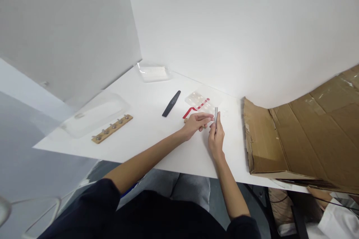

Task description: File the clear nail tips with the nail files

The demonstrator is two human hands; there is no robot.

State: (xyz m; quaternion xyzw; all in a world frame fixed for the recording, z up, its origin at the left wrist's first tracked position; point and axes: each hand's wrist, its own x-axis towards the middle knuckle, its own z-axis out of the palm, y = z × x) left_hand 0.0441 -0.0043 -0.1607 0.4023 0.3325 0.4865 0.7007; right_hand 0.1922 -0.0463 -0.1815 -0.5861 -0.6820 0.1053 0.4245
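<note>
One metal strip [216,112] is in our closed right fingers [219,124], behind the front edge of the tabletop [151,119]; our left fingers [206,115] bend alongside, hold unclear.

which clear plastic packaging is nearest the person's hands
The dimpled, clear plastic sheet just beyond the left hand; the large clear plastic tray and the clear plastic package in the corner lie farther left.

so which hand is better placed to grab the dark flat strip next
Probably the left hand: it is nearer the dark flat strip, while the right hand, farther off, holds a slim grey bar. Whether the left also holds something is hard to tell.
</note>
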